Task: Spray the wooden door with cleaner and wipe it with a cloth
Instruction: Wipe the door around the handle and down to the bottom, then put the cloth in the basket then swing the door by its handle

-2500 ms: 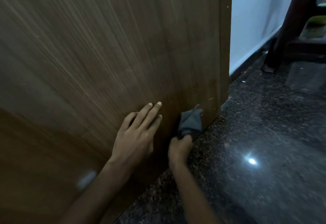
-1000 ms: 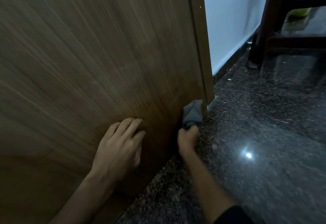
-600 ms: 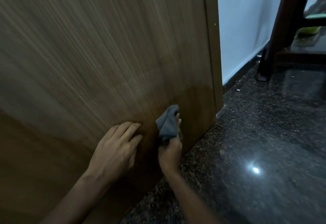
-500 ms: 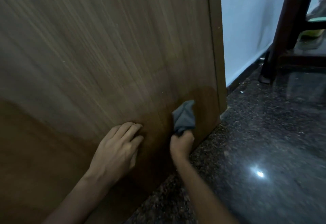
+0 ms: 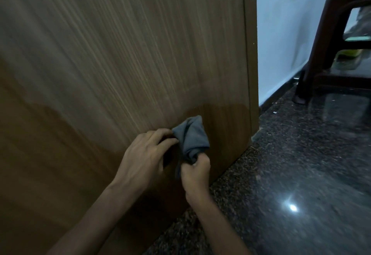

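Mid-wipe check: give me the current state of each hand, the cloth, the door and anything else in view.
Right hand: closed on cloth.
Left hand: fingertips at the cloth's edge.
Cloth: bunched, against door.
Door: bottom strip darker.
Floor: glossy, speckled.
Chair: standing by wall.

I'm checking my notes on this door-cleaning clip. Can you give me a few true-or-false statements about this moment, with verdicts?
1. The right hand grips a grey cloth. True.
2. The left hand holds a spray bottle. False: its fingers reach the cloth's edge; no bottle shows.
3. The cloth lies on the floor. False: it is up against the wooden door.
4. A dark chair stands beyond the door. True.
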